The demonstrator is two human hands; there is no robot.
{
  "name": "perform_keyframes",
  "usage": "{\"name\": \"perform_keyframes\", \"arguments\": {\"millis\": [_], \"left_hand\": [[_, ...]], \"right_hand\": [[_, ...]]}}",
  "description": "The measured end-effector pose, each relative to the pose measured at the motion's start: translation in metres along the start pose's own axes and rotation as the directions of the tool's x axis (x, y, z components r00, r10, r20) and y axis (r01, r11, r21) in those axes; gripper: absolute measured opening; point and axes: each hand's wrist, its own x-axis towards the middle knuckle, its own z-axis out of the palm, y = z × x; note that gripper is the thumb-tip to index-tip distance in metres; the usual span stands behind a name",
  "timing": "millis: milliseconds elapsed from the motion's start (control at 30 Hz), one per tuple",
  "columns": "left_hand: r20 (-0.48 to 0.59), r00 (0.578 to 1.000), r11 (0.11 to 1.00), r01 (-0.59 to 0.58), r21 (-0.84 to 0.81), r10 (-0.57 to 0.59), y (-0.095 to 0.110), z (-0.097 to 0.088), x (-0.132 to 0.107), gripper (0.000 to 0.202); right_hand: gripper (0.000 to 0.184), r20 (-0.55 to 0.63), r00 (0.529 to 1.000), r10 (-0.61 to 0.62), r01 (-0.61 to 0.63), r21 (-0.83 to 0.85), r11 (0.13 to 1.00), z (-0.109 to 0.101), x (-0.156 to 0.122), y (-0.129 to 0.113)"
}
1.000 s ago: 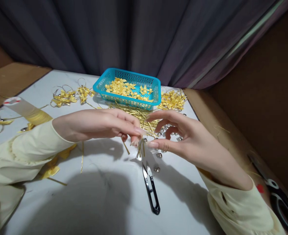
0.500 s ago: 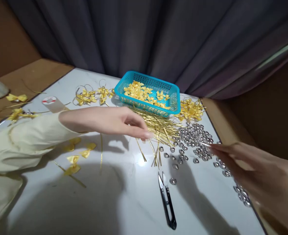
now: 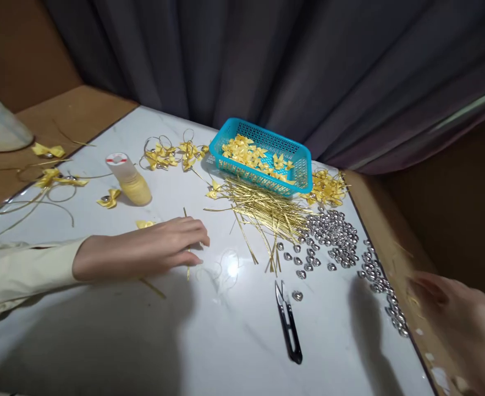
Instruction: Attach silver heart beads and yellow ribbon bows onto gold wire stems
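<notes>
My left hand is low over the white tabletop at left of centre, palm down. Its thumb and fingers are apart, with nothing seen between them. A gold wire tie lies under its fingertips; I cannot tell whether they touch it. Partly behind the hand is a yellow ribbon bow. Another gold tie pokes out below the wrist. At the right edge, my right hand is blurred, its fingers unclear, beyond the silver heart-shaped beads along the table's edge.
A blue basket with yellow bows stands at the back. Before it lies a pile of gold ties, beside heaped silver beads. Black thread snips lie in front. A yellow cylinder with a pale top stands left, near finished-looking bows.
My left hand has moved left and down from the gold ties toward the tabletop. My right hand has drawn away from the beads to the right. The view has shifted slightly.
</notes>
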Motion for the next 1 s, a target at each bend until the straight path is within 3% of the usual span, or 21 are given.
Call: {"name": "perform_keyframes", "arguments": {"millis": [67, 167, 233, 300, 367, 433, 500, 600, 700, 833, 1000], "left_hand": [[-0.092, 0.994, 0.997, -0.056, 0.053, 0.06, -0.006, -0.003, -0.004, 0.019], [-0.197, 0.974, 0.99, -0.092, 0.111, 0.113, -0.018, -0.012, -0.009, 0.021], [-0.198, 0.975, 0.99, -0.079, 0.117, 0.101, -0.023, -0.017, -0.014, 0.023], [-0.153, 0.985, 0.994, -0.063, 0.088, 0.076, -0.021, -0.018, -0.021, 0.025], [-0.093, 0.994, 0.998, -0.057, 0.038, 0.061, -0.014, -0.016, -0.025, 0.029], [-0.057, 0.996, 0.998, -0.066, -0.011, 0.065, -0.006, -0.011, -0.025, 0.034], [-0.057, 0.996, 0.996, -0.066, -0.054, 0.063, 0.001, -0.004, -0.019, 0.04], [-0.112, 0.994, 0.988, -0.037, -0.152, 0.02, 0.007, 0.003, -0.001, 0.046], [-0.06, 0.998, 0.948, -0.028, -0.317, 0.009, 0.016, 0.006, 0.02, 0.046], [0.084, 0.995, 0.829, 0.011, -0.559, 0.044, 0.035, 0.003, 0.038, 0.037], [0.073, 0.992, 0.796, -0.035, -0.605, 0.098, 0.049, -0.016, 0.04, 0.041]], "right_hand": [[0.011, 0.015, 0.976, -0.218, 0.206, 0.271, 0.94, -0.002, 0.008, -0.064], [0.021, 0.082, 0.799, -0.596, 0.448, 0.58, 0.68, 0.007, 0.019, -0.156], [0.027, 0.132, 0.694, -0.708, 0.469, 0.663, 0.583, 0.021, 0.028, -0.2], [0.028, 0.178, 0.599, -0.781, 0.478, 0.704, 0.526, 0.04, 0.038, -0.227], [0.025, 0.247, 0.569, -0.785, 0.405, 0.746, 0.529, 0.059, 0.048, -0.24], [0.014, 0.301, 0.564, -0.769, 0.328, 0.773, 0.543, 0.071, 0.055, -0.244], [0.016, 0.323, 0.58, -0.748, 0.286, 0.779, 0.558, 0.074, 0.058, -0.245], [0.017, 0.332, 0.635, -0.697, 0.215, 0.792, 0.572, 0.06, 0.056, -0.244], [0.011, 0.336, 0.708, -0.621, 0.088, 0.831, 0.549, 0.038, 0.052, -0.242], [0.023, 0.347, 0.781, -0.518, -0.095, 0.887, 0.451, 0.014, 0.052, -0.237], [0.037, 0.39, 0.771, -0.504, -0.297, 0.92, 0.258, 0.0, 0.05, -0.228]]}}
